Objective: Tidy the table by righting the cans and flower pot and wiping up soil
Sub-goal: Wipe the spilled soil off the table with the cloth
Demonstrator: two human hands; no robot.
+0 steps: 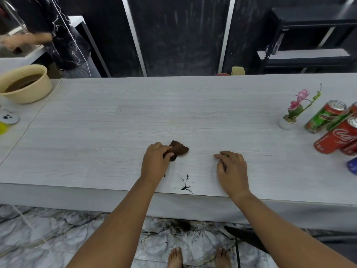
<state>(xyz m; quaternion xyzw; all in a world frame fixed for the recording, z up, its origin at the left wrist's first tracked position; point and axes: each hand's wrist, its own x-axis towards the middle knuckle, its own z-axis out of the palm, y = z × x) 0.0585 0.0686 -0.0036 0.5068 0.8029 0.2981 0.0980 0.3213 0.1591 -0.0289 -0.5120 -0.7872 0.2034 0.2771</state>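
Observation:
My left hand (154, 161) grips a crumpled brown cloth (178, 148) on the pale wooden table (135, 117). My right hand (231, 164) rests on the tabletop to its right, fingers loosely bent, holding nothing. A small patch of dark soil (185, 185) lies between my hands, close to the table's front edge. At the far right a small white flower pot (286, 122) with pink flowers stands upright. Beside it stand a green Milo can (325, 117) and a red Coca-Cola can (337, 137), with more cans partly cut off by the frame edge.
A beige bowl (25, 84) with brown contents sits at the table's far left. More soil (182, 227) is scattered on the marble floor below the table edge, near my bare feet. A person (58, 35) stands at the back left. Black shelving (309, 39) stands back right.

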